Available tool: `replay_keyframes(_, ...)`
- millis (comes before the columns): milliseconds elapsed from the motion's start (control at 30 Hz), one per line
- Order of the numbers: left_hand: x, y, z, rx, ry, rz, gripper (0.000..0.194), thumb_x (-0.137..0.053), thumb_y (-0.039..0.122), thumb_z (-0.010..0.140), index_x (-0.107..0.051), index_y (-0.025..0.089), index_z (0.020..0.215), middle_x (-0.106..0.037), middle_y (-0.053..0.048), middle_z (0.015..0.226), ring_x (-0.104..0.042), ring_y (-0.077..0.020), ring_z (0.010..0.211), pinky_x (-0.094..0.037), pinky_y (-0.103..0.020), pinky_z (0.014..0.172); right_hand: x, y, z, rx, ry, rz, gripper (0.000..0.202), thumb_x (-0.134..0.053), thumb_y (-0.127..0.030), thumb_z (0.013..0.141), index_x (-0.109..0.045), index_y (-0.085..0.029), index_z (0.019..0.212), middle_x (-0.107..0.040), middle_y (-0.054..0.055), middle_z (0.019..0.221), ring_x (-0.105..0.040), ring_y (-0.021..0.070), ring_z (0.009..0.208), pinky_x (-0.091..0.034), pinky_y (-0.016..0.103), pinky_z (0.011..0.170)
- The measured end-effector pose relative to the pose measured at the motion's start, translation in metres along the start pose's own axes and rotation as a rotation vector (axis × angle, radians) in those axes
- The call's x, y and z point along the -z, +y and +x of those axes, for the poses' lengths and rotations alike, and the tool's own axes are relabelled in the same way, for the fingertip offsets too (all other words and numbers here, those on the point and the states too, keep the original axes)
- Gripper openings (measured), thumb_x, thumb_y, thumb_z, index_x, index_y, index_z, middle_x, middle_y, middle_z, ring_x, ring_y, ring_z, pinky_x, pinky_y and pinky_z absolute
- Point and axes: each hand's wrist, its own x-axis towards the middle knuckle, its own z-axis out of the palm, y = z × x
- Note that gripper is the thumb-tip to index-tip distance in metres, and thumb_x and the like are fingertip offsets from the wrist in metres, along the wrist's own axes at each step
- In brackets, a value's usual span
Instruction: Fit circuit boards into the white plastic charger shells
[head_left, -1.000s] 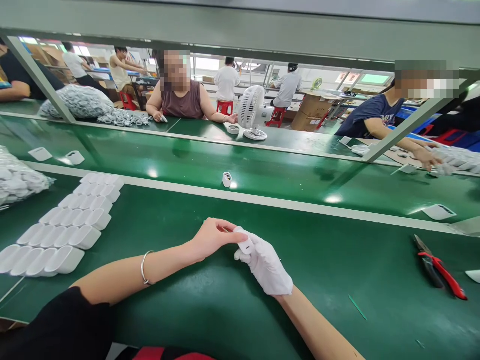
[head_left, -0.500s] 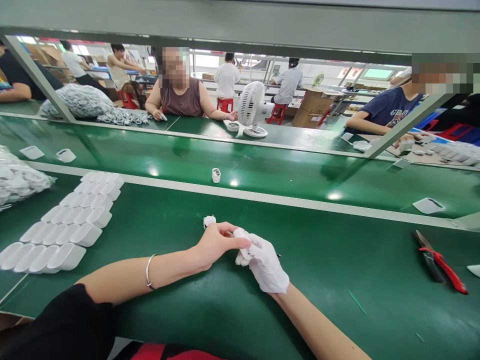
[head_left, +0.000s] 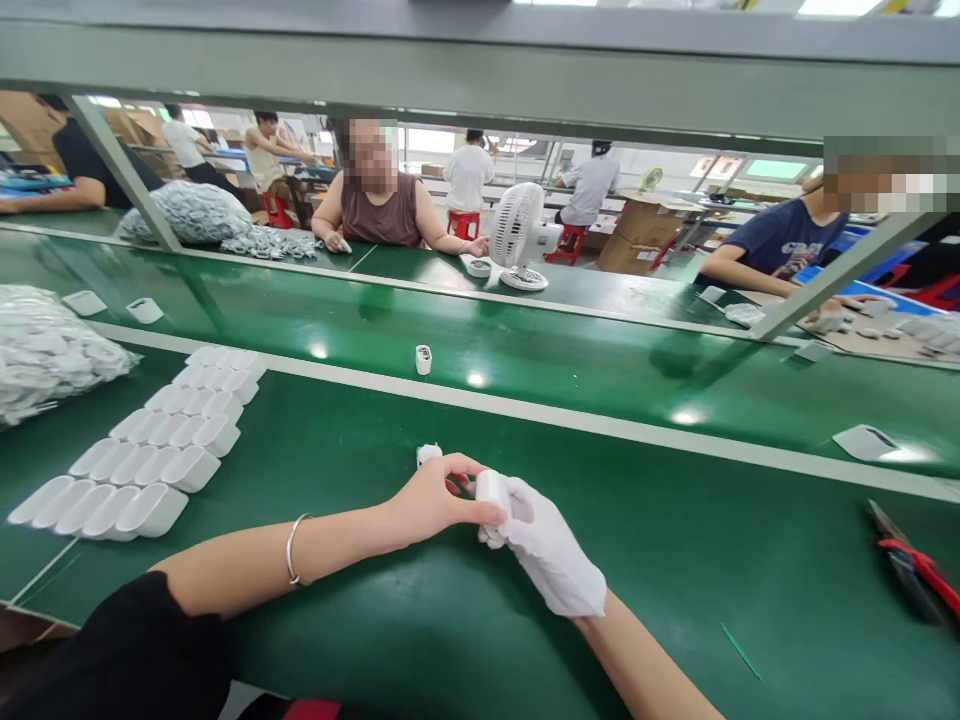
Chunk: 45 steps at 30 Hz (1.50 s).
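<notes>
My bare left hand [head_left: 442, 500], a silver bangle on its wrist, pinches a small white plastic housing [head_left: 491, 488] between thumb and fingers. On the other side of the housing, my white-gloved right hand [head_left: 551, 545] has its fingers closed around it. Both hands meet over the green worktable [head_left: 360, 620]. Just behind my left hand, a small white part with dark bits [head_left: 429, 456] lies on the table, partly covered by the fingers. To the left stand rows of white oval housings [head_left: 154, 510].
Cutting pliers with red and black handles [head_left: 911, 565] lie at the right. A bulging plastic bag of white parts [head_left: 56, 350] sits far left. Beyond a pale strip, the green belt [head_left: 570, 350] carries a white housing [head_left: 424, 360]. Co-workers sit across, near a white fan [head_left: 517, 230].
The view has shifted, moving most things right and down. The housing in my hands now stands more upright. Parts on the belt have slid left relative to the table.
</notes>
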Motion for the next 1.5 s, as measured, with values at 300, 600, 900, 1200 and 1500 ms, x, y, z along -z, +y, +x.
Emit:
replay_keyframes(300,0.081,-0.014,-0.072,-0.182,0.557,0.908,0.022,-0.06,0.025,0.08,-0.065,0.025,0.102,-0.055,-0.006,0.125,-0.048,-0.0285,0.117,-0.036,-0.047,0.102,0.052,-0.05,0.099,0.367,0.543,-0.864,0.052,-0.068,-0.032,0.057,-0.064,-0.014,0.105,-0.064,0.014,0.1,-0.061,0.0299,0.087,-0.046,0.043,0.077)
replay_keyframes(600,0.164,-0.095,-0.174,0.322,1.393,1.359,0.024,-0.051,0.03,0.086,-0.064,0.017,0.101,-0.053,-0.015,0.123,-0.046,-0.0354,0.108,-0.042,-0.049,0.088,0.083,-0.052,0.172,0.145,0.657,-1.334,0.056,-0.048,-0.016,0.069,-0.063,-0.018,0.122,-0.059,0.025,0.111,-0.06,0.0393,0.091,-0.043,0.048,0.064)
replay_keyframes(900,0.134,-0.073,-0.128,-0.074,0.858,0.767,0.024,-0.055,0.034,0.082,-0.054,0.02,0.063,-0.059,-0.007,0.118,-0.053,-0.0249,0.106,-0.042,-0.042,0.094,-0.033,0.006,0.102,0.386,-0.001,-1.312,0.05,-0.061,-0.046,0.075,-0.059,-0.023,0.119,-0.058,0.012,0.12,-0.052,0.0335,0.108,-0.04,0.049,0.089)
replay_keyframes(1200,0.084,-0.052,-0.066,-0.036,0.389,0.547,0.055,-0.074,0.026,0.063,-0.052,0.022,0.114,-0.062,-0.002,0.106,-0.059,-0.0155,0.071,-0.047,-0.033,0.074,-0.031,0.055,0.056,0.517,0.021,-1.105,0.046,-0.053,-0.019,0.078,-0.055,-0.029,0.123,-0.057,0.008,0.121,-0.05,0.0276,0.109,-0.04,0.043,0.091)
replay_keyframes(1500,0.067,-0.047,-0.033,-0.068,0.255,0.466,0.071,-0.069,0.016,0.063,-0.047,0.018,0.13,-0.063,-0.006,0.111,-0.062,-0.021,0.088,-0.05,-0.033,0.083,-0.034,0.048,0.061,0.434,0.196,-1.325,0.037,-0.064,-0.027,0.073,-0.063,-0.024,0.109,-0.068,0.007,0.097,-0.059,0.0273,0.099,-0.048,0.038,0.08)
